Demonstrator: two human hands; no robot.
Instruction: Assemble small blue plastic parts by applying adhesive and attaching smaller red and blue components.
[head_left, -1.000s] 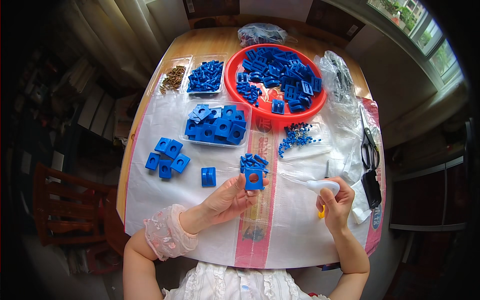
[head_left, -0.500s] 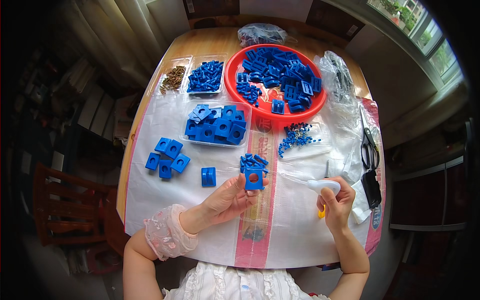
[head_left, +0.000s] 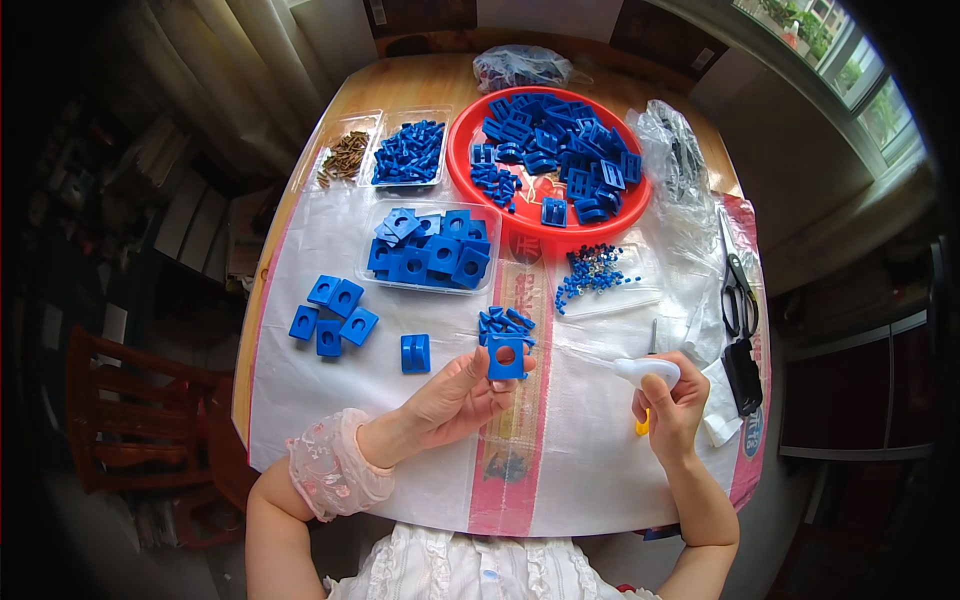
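Note:
Between the thumb and fingers of my left hand (head_left: 455,408) is a blue square plastic piece (head_left: 505,374) with a round hole, held up near the middle of the table. My right hand (head_left: 670,405) grips a small white squeeze bottle (head_left: 642,371), its thin nozzle pointing left, apart from the piece. Just behind the held piece lies a little pile of small blue parts (head_left: 506,322). A ridged blue block (head_left: 415,354) rests left of it. Farther left, several blue square pieces (head_left: 328,338) with holes are grouped. Partly behind my right hand, a yellow item (head_left: 642,424) lies on the sheet.
A red round tray (head_left: 460,190) of blue parts stands at the back. Left of it are clear boxes of blue pegs (head_left: 408,153), brown screw-like pieces (head_left: 344,157) and square pieces (head_left: 410,264). Tiny blue bits (head_left: 595,275) lie right; black-handled scissors (head_left: 738,300) lie at the right edge.
Hardly anything differs. Both hands keep the same hold and almost the same place; the whole view has shifted very slightly.

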